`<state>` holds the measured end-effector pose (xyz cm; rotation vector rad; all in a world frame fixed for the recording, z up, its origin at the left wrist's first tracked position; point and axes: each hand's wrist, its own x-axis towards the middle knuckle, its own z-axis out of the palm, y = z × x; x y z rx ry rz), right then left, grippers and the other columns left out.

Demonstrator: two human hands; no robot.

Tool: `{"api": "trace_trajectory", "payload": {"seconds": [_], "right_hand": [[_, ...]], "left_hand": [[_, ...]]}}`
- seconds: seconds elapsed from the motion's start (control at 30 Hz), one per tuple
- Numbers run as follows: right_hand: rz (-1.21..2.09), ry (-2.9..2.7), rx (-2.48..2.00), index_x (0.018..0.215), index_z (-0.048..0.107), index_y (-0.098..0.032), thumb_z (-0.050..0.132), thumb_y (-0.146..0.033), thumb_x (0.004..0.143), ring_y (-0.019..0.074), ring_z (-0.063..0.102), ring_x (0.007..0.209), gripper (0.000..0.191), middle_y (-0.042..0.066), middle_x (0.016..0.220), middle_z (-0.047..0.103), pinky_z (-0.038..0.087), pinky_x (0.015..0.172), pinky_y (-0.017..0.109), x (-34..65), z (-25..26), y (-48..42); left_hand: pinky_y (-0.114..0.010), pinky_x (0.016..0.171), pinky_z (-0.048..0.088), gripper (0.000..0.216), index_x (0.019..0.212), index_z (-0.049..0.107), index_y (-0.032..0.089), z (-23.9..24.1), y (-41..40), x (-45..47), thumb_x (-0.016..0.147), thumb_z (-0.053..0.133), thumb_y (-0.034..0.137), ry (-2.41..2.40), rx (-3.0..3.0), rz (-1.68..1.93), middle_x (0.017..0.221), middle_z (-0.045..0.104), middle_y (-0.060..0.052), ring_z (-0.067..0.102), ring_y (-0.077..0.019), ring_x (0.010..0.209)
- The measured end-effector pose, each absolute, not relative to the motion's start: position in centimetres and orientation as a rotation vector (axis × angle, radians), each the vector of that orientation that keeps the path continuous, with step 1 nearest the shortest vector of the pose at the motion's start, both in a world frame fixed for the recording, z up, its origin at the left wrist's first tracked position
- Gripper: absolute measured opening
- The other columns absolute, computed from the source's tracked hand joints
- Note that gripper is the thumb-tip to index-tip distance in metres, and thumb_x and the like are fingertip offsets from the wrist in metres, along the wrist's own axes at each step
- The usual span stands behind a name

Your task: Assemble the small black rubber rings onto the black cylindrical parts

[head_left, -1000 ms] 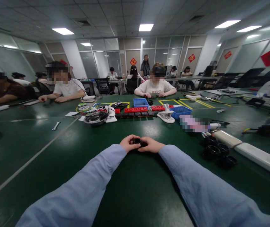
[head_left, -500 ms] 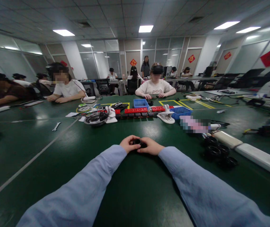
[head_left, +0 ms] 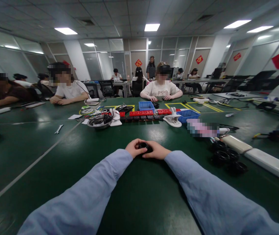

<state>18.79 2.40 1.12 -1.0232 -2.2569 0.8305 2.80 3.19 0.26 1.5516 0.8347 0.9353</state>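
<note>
Between my hands, just above or on the green table, is a small round black part (head_left: pixel 143 145) with a ring-shaped opening at its top; its exact kind is too small to make out. My left hand (head_left: pixel 134 148) curls round its left side, thumb on the near face. From the right, my right hand (head_left: pixel 157 150) grips it too, with its thumb in front and its fingers behind. Much of the part is hidden by my fingers. Several similar black ring-shaped parts (head_left: pixel 221 156) lie in a cluster to the right.
Ahead stand a row of red and black blocks (head_left: pixel 141 113), white clip stands (head_left: pixel 173 118), blue bins (head_left: pixel 188 115) and a bowl of cables (head_left: pixel 99 121). A wrench (head_left: pixel 59 129) lies left. Long white cases (head_left: pixel 271 164) lie right. A co-worker (head_left: pixel 162 86) sits opposite.
The view has shifted very slightly. Both hands keep their hold on the black part, whose round opening now shows a little more upright toward me.
</note>
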Motion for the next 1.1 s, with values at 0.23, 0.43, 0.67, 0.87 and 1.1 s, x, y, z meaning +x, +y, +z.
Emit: {"api": "trace_trajectory", "payload": {"seconds": [0.23,0.43,0.67,0.87,1.1], "right_hand": [[0.825,-2.307,-0.976,0.100,0.055,-0.016,0.065,-0.031,0.061,0.0176,0.054,0.082,0.043,0.003,0.091,0.059,0.040,0.073,0.030,19.2,1.0,2.9],[0.737,-2.248,-1.074,0.090,0.059,-0.016,0.066,-0.033,0.058,0.0163,0.054,0.076,0.036,0.002,0.082,0.060,0.039,0.067,0.027,18.6,0.9,2.4],[0.730,-2.199,-1.141,0.082,0.060,-0.016,0.065,-0.033,0.059,0.0152,0.053,0.071,0.030,0.001,0.077,0.060,0.038,0.063,0.025,18.4,0.7,2.3],[0.761,-2.173,-1.139,0.083,0.060,-0.015,0.063,-0.033,0.061,0.0148,0.053,0.070,0.028,0.001,0.075,0.060,0.038,0.063,0.025,18.4,0.8,2.2],[0.756,-2.197,-1.126,0.089,0.058,-0.016,0.061,-0.036,0.063,0.0138,0.053,0.069,0.032,0.001,0.077,0.059,0.039,0.060,0.024,18.5,0.4,2.4]], "left_hand": [[-0.027,0.072,0.043,0.046,0.089,0.051,0.012,0.4,3.2,2.8,0.051,0.071,0.028,0.869,1.587,0.924,0.080,0.057,-0.002,0.056,-0.0128,0.072],[-0.026,0.067,0.044,0.042,0.092,0.053,0.015,-0.8,3.6,2.7,0.056,0.068,0.029,0.945,1.733,1.002,0.083,0.057,-0.003,0.055,-0.0132,0.072],[-0.023,0.053,0.039,0.036,0.090,0.058,0.017,-0.1,2.9,2.5,0.059,0.065,0.034,1.202,2.079,1.100,0.075,0.054,-0.002,0.048,-0.0115,0.060],[-0.023,0.053,0.038,0.032,0.088,0.058,0.017,0.7,2.4,2.6,0.060,0.064,0.030,1.284,2.076,1.177,0.076,0.054,-0.002,0.048,-0.0121,0.061],[-0.026,0.058,0.041,0.020,0.079,0.059,0.018,0.6,2.5,2.6,0.063,0.062,0.029,1.232,2.068,1.371,0.076,0.053,-0.002,0.051,-0.0154,0.070]]}}
